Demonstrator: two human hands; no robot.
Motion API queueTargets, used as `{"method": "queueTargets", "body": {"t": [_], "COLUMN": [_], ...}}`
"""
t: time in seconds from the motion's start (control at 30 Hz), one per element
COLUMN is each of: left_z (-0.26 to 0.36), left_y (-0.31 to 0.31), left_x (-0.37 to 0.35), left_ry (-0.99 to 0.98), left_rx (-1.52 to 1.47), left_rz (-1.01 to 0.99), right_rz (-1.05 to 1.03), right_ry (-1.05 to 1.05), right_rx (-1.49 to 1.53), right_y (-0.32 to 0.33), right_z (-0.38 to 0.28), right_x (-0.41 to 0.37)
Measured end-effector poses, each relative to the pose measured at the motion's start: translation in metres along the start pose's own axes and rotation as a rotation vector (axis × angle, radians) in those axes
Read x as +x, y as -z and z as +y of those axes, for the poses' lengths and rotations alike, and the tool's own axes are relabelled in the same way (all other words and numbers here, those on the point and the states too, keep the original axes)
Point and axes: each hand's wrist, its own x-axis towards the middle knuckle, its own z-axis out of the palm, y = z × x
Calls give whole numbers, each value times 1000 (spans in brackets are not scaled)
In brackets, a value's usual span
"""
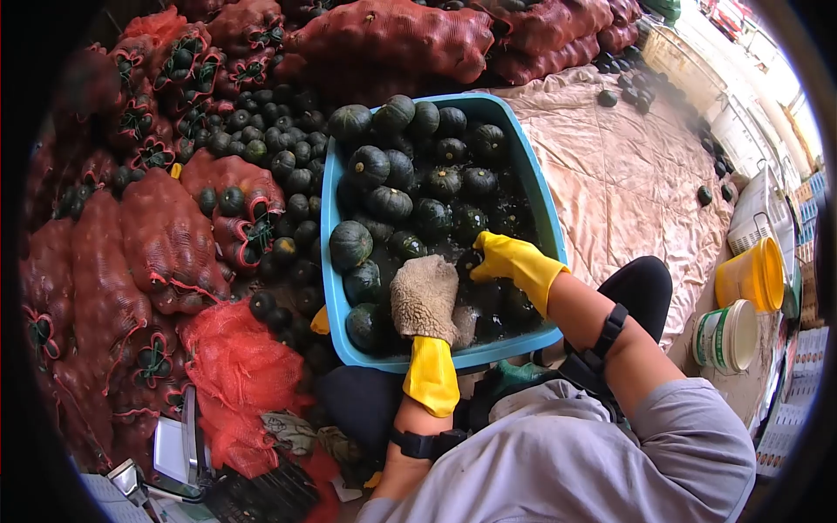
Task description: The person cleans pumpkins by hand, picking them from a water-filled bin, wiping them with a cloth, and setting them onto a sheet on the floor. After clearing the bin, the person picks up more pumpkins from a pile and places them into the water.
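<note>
A blue tub point(332, 261) stands in front of me, filled with dark green kabocha squashes point(388, 204) in murky water. Over the yellow glove on my left hand point(425, 298) is a beige fleecy washing mitt point(425, 288), which hides the fingers. That hand is low in the tub, among the nearest squashes. My right hand point(510, 263), in a yellow rubber glove, has its fingers curled on a wet squash point(469, 262) near the water's surface.
Red mesh sacks point(174, 235) of squashes are piled at left and back. Loose squashes point(279, 139) lie left of the tub. A pinkish tarp point(619, 192) covers the floor at right, with a yellow bucket point(750, 275) and white bucket point(725, 336) beyond.
</note>
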Motion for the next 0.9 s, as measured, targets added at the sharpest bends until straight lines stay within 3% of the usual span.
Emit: {"method": "queueTargets", "body": {"t": [0.07,0.13,0.2,0.23,0.33,0.37,0.47,0.53,0.57,0.6,0.63,0.67,0.7,0.73,0.77,0.8,0.83,0.87,0.9], "left_z": [-2,4,4,5,4,4,9,4,2,-22,-10,2,15,26,32,38,45,35,14], "left_y": [-10,-1,0,6,6,6,12,8,7,-63,-56,-49,-41,-87,-67,-47,-26,-3,-53], "left_x": [-1,-7,-7,-10,-10,-7,-30,-31,-31,-19,-22,-25,-29,-25,-30,-34,-39,-43,-40], "left_ry": [46,100,98,100,57,82,7,-148,-226,-266,-298,-323,-352,-302,-304,-349,-521,-510,-211], "left_rx": [-74,-236,-236,-252,-260,-249,-711,-699,-694,-838,-514,-155,161,833,1355,2199,2700,3388,3075], "left_rz": [47,147,177,160,143,122,247,273,285,312,324,363,418,470,383,405,445,772,868], "right_rz": [-32,15,207,428,-25,-32,-56,102,199,297,340,422,640,849,775,651,672,683,403], "right_ry": [-3,92,66,187,91,103,143,553,738,913,869,661,465,266,90,106,266,419,369], "right_rx": [-347,-235,-56,38,439,708,1496,822,634,441,471,825,718,601,680,777,753,720,819], "right_y": [5,-16,-62,-92,-40,-38,-44,-22,-26,-32,-39,-59,-72,-72,-54,-44,-49,-61,-57], "right_z": [-20,-36,-7,22,15,10,-7,-35,-45,-52,-50,-43,-38,-37,-47,-53,-56,-58,-69], "right_x": [-6,-31,9,32,33,24,-8,-66,-87,-99,-95,-78,-48,-24,-25,-43,-54,-70,-104]}}
